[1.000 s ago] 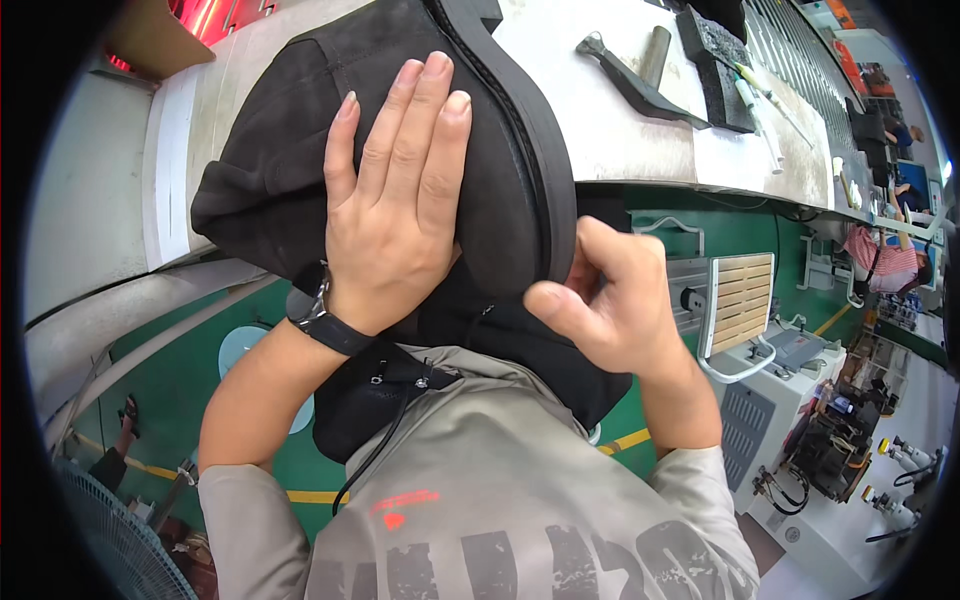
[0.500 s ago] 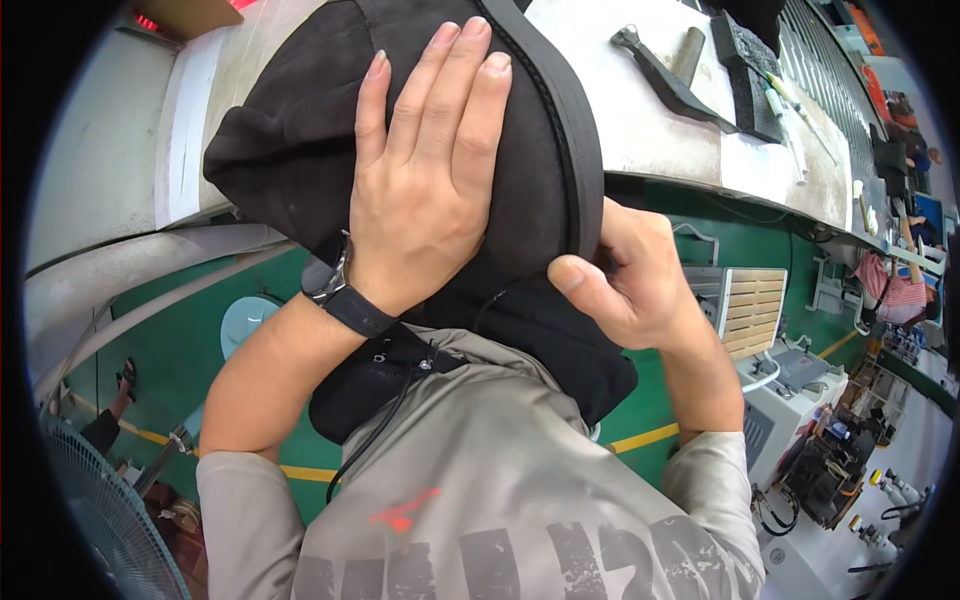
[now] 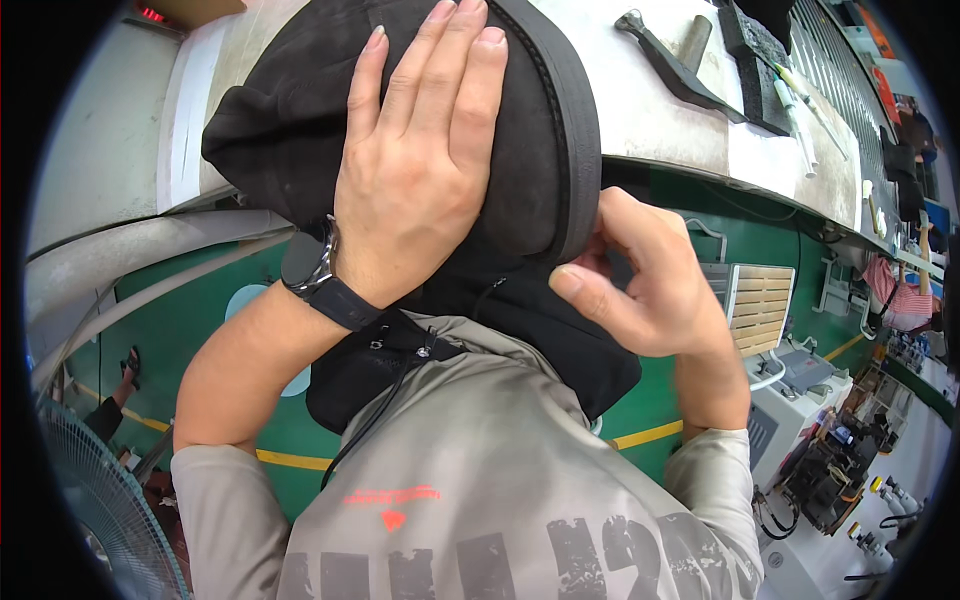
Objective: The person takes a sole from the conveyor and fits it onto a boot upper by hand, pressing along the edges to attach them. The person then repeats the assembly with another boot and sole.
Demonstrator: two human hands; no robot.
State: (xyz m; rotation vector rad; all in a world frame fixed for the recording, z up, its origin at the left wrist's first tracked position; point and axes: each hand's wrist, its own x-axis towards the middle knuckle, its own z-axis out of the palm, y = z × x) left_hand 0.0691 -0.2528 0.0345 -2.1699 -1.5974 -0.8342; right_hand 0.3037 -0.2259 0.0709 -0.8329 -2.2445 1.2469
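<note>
A black, soft, bag-like piece of suede-like material [image 3: 290,130] lies over the near edge of the workbench and hangs toward my lap. A thick dark band [image 3: 580,150] with a stitched seam runs along its right side. My left hand [image 3: 415,170], with a black watch on the wrist, lies flat on top, fingers stretched toward the far side. My right hand [image 3: 645,270] is at the band's lower right end. Its fingers curl in against the band's edge, with the thumb below; the fingertips are partly hidden behind the band.
On the bench [image 3: 660,130] to the right lie a hammer [image 3: 680,70], a dark foam block [image 3: 755,75] and several pens [image 3: 797,115]. A fan [image 3: 100,490] stands at the lower left. A pale pipe [image 3: 150,255] runs below the bench; a wooden-slatted rack [image 3: 758,310] stands right.
My right thumb and fingers have drawn closer together at the band's lower end. My left hand has shifted slightly left and away from me, still flat on the black piece.
</note>
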